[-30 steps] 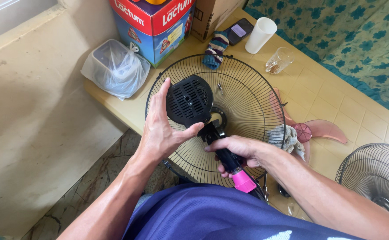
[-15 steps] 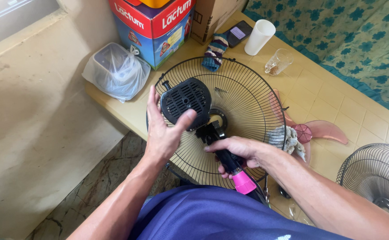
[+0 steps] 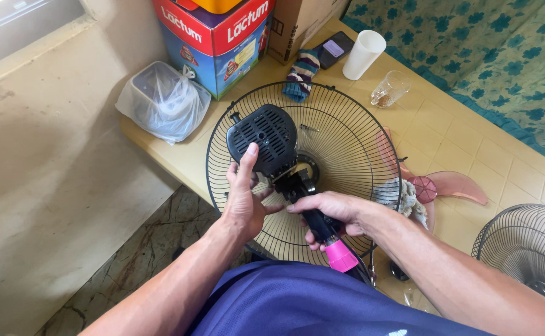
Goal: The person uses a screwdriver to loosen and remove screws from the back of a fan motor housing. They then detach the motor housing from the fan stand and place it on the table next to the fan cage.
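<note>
Over the near edge of the bench [image 3: 179, 163], the left hand [image 3: 245, 198] now steadies the black motor housing [image 3: 265, 138] on the fan guard [image 3: 347, 146], lifted clearer than before, while the right hand [image 3: 328, 208] grips the pink-ended screwdriver [image 3: 329, 239].

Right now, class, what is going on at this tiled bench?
A person's left hand steadies a black vented motor cover against a round wire fan guard. The right hand grips a black tool with a pink end, its tip at the hub. A pink fan blade lies beside the guard.
</note>
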